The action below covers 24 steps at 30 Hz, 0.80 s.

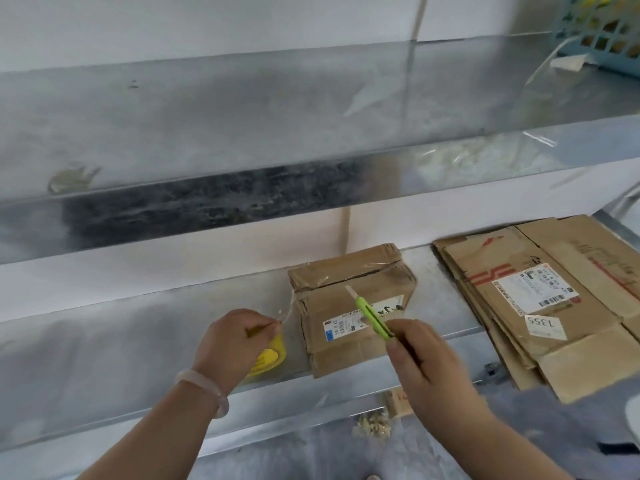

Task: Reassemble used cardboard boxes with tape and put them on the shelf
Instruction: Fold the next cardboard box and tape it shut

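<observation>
Closest in: L hand (239, 344), pale bracelet (204, 393) on the wrist, and R hand (426, 368), both reaching over the front lip of the lower shelf (138, 358).

R hand grips a green cutter (374, 315) by its rear end, fingers (398, 344) curled tight round the handle. Cutter's long axis runs diagonal, near-right to far-left. Blade tip is out and points away from the person and leftward, over the top face of the box (356, 306). Most of the handle sticks out past the fingers, above the box's white label. Can't tell if the blade touches the cardboard.

Box lies flat on the lower shelf, near edge about at the shelf's front lip, w/ a taped seam across its far end.

Just L of the box, L hand fingers (263, 329) are closed round a tape roll (268, 358) w/ yellow core, which shows under the palm. Fingertips pinch a strand of clear tape (289, 311). Strand runs from the fingertips up and R to the box's L far corner, stretched, touching the box there.

R of the box, apart from it: flat cardboard stack (536, 299), labels facing up, near end hanging past the lip.

Above the box, upper shelf (242, 133), bare metal. Far up-R of the box, a blue basket (602, 32) on it.
</observation>
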Each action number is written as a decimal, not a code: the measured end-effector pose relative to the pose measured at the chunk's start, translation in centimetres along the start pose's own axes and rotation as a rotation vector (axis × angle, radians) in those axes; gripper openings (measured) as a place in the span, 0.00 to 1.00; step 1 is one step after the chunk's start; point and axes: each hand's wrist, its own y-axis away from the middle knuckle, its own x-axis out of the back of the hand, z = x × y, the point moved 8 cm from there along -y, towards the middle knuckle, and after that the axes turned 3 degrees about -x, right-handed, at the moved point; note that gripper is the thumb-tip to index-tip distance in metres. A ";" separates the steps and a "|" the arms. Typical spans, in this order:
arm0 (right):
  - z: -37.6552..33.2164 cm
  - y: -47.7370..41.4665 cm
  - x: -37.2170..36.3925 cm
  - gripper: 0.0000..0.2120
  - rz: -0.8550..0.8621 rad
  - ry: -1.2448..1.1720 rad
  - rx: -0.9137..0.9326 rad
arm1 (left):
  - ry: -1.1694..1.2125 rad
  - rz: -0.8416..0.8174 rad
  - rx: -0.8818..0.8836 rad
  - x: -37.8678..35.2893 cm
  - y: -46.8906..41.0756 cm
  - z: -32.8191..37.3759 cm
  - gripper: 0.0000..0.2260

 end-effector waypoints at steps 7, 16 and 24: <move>-2.5 1.4 -5.1 0.11 -0.098 0.148 -0.097 | 0.076 -0.064 0.016 -0.3 0.3 -1.5 0.07; -3.8 1.2 -8.7 0.17 -0.057 0.336 -0.067 | 0.148 -0.074 0.026 -0.8 -0.1 -2.5 0.05; -3.6 -1.7 -8.3 0.13 -0.002 0.384 -0.038 | 0.163 -0.074 0.030 -0.2 -1.1 -2.3 0.06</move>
